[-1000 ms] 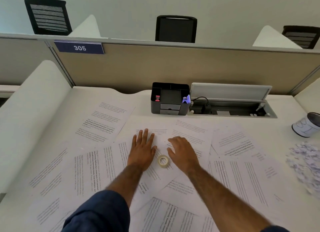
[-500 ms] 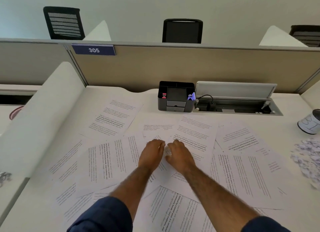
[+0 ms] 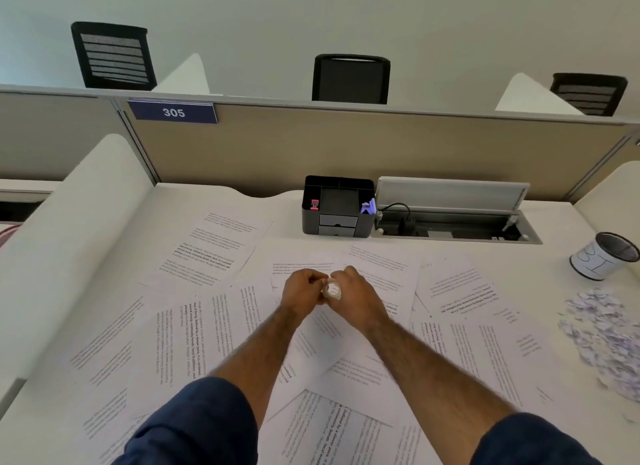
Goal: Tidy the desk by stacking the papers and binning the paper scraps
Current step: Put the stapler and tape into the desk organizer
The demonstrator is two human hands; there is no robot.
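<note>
**A:** Entry one: the hands?

**B:** Left hand (image 3: 303,288) and right hand (image 3: 358,296) meet knuckle to knuckle directly in front of the desk organiser (image 3: 337,208). They are raised a little above the sheets. The right hand's fingers are curled round a small tape roll (image 3: 333,289). The left hand's fingers are curled too and pinch the roll's left edge. Whether they hold the roll itself or a loose end of tape, I cannot tell.

**A:** Entry two: papers?

**B:** Papers (image 3: 214,246), printed and unstacked, are fanned over the desk (image 3: 194,201) in front of the organiser. They spread out to both sides of it, overlapping at odd angles.

**A:** Entry three: scraps?

**B:** The paper scraps (image 3: 604,329) lie in a loose heap far to the organiser's right and nearer the person.

**A:** Other items?

**B:** A mesh cup (image 3: 604,255) wrapped in white paper stands behind the heap, well right of the organiser. An open cable tray (image 3: 453,222) touches the organiser's right side. A plate marked 305 (image 3: 173,112) is on the partition, up and left of the organiser.
</note>
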